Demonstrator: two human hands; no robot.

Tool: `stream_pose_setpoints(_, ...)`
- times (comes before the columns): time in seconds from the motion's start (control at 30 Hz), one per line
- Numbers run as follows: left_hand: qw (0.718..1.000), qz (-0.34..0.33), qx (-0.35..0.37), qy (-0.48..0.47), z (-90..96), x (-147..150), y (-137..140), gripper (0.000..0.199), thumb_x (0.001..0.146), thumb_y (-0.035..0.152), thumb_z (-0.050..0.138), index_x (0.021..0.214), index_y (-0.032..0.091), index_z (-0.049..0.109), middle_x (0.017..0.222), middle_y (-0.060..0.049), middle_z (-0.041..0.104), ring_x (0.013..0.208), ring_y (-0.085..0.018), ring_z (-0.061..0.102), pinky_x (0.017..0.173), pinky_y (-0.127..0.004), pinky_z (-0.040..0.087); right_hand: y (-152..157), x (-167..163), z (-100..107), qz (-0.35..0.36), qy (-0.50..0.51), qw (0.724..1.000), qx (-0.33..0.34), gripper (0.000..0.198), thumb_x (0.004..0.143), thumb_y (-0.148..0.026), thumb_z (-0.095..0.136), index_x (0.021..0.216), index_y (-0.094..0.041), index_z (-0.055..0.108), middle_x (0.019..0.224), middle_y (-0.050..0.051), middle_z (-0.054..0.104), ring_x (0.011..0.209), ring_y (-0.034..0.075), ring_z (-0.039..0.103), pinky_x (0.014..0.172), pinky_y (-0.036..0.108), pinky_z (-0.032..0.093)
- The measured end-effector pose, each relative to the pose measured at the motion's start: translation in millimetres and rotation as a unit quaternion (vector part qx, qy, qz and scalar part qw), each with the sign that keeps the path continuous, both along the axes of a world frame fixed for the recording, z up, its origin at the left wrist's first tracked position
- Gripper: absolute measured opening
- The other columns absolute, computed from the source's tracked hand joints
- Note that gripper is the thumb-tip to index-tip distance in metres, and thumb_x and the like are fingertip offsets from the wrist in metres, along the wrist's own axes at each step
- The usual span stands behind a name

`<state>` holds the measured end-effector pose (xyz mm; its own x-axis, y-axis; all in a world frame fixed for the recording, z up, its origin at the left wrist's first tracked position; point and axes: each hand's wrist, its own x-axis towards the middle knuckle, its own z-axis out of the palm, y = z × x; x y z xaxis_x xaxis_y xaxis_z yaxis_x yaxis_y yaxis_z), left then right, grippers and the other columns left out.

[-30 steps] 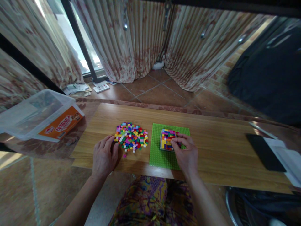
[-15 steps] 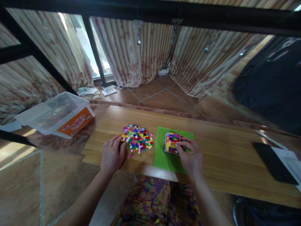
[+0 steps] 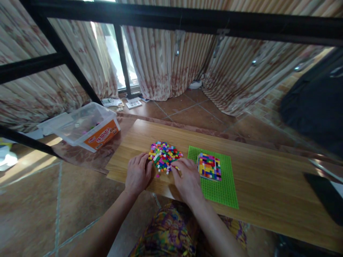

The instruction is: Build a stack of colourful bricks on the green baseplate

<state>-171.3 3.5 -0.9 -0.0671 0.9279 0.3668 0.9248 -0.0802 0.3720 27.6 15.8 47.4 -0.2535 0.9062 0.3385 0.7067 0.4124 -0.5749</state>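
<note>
A heap of small multicoloured toy bricks (image 3: 164, 155) lies on the wooden table. My left hand (image 3: 138, 173) rests at the heap's left edge, fingers bent forward and thumb apart, with nothing visible in its grasp. At the heap's lower right is my right hand (image 3: 187, 178), its thumb and fingers drawn together. A yellow bit, seemingly a small brick, shows between them. Just right of this hand, a square block of tightly set coloured bricks (image 3: 209, 167) sits on a green studded baseplate (image 3: 222, 194). My right hand covers part of the baseplate's left side.
A clear plastic box (image 3: 88, 117) with an orange label stands on the floor left of the table (image 3: 268, 178). A dark flat object (image 3: 324, 196) lies at the table's right end. Beyond are curtains (image 3: 171, 64) and a black metal frame (image 3: 120, 57).
My right hand has moved left, from the brick block to the heap, leaving the block uncovered. My left hand stays at the heap's left edge. The whole view has shifted slightly.
</note>
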Motion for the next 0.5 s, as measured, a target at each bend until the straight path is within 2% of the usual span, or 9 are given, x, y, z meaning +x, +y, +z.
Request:
stream_pose_setpoints(0.2, 1.000, -0.002, -0.003, -0.003, 1.4, 0.8, -1.2, 0.032, 0.095, 0.033, 0.046, 0.119, 0.017, 0.060, 0.123, -0.012, 0.064, 0.112, -0.026, 0.058, 0.101, -0.043, 0.042, 8.8, -21.3, -20.4, 0.004, -0.083, 0.996, -0.042, 0.014, 0.091, -0.022, 0.057, 0.093, -0.023, 0.071, 0.095, 0.005, 0.068, 0.093, 0.023, 0.056, 0.083, 0.037, 0.040)
stream_pose_setpoints(0.5, 1.000, 0.003, -0.002, 0.009, -3.1, -0.6, -0.6, 0.031, 0.095, 0.033, 0.048, 0.118, 0.017, 0.060, 0.123, -0.012, 0.065, 0.113, -0.026, 0.058, 0.101, -0.043, 0.043, 18.7, -23.5, -26.6, 0.001, -0.151, 0.988, -0.027, 0.015, 0.094, -0.026, 0.057, 0.091, -0.024, 0.071, 0.091, 0.004, 0.067, 0.094, 0.022, 0.053, 0.083, 0.035, 0.033)
